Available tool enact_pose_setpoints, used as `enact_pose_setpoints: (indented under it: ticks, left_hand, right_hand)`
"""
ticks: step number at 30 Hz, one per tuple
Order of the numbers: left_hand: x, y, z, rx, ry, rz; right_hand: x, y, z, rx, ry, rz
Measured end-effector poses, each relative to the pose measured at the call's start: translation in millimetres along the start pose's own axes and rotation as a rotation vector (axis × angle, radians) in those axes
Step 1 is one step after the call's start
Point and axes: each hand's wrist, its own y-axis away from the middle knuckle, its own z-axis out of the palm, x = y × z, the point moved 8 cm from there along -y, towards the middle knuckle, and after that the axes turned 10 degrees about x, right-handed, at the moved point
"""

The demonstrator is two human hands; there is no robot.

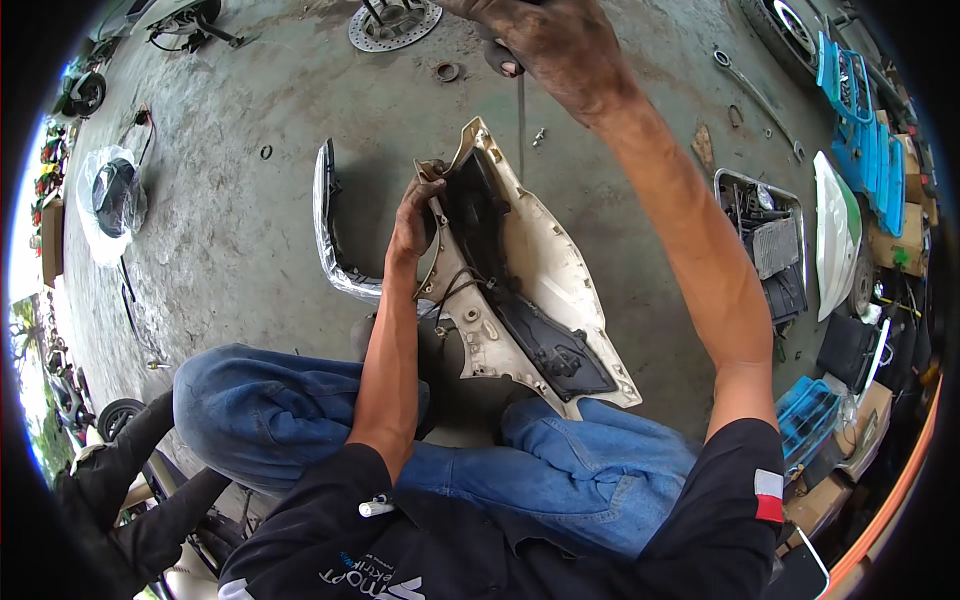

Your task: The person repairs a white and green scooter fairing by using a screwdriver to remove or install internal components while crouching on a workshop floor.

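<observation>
1. Two hands are showing, both bare and darkly smudged.
2. The left hand [412, 222] is grasping one cream panel [545, 240] by its upper left edge, the fingers wrapping over the rim.
3. The right hand [555, 50] is rising to the upper edge of the view, its visible fingers curling; the frame is cutting it off, so I cannot tell whether it is clasping anything.
4. The one cream panel is sitting in front of the person, slanting between the forearms, with its lower end overlapping the right leg [620, 480]. One black liner [472, 200] is filling much of its hollow side, and dark cable [455, 290] is crossing its left part.
5. One curved silver-wrapped piece [325, 220] is lying on the floor [220, 200], just left of the panel.
6. Well apart on the right, one wrench [762, 106], one metal tray [760, 181] of mixed parts and one white-and-green panel [840, 235] are lying.
7. Beyond, one perforated disc [415, 38] and one short ring [447, 72] are resting near the top.
</observation>
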Motion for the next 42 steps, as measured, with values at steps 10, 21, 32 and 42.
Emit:
enact_pose_setpoints:
  ticks: [10, 21, 32, 42]
  left_hand:
    - [18, -11, 25, -0.102, 0.057, 0.127]
    - [34, 4, 42, 0.040, -0.039, 0.307]
    - [30, 1, 36, 0.057, -0.112, 0.311]
    - [28, -2, 35, 0.042, -0.159, 0.347]
  right_hand:
    - [-21, 7, -40, 0.524, -1.140, -0.247]
    - [-46, 18, -23, 0.779, -0.862, -0.619]
    - [-48, 23, -28, 0.873, -0.696, -0.722]
    - [-49, 24, -29, 0.900, -0.714, -0.691]
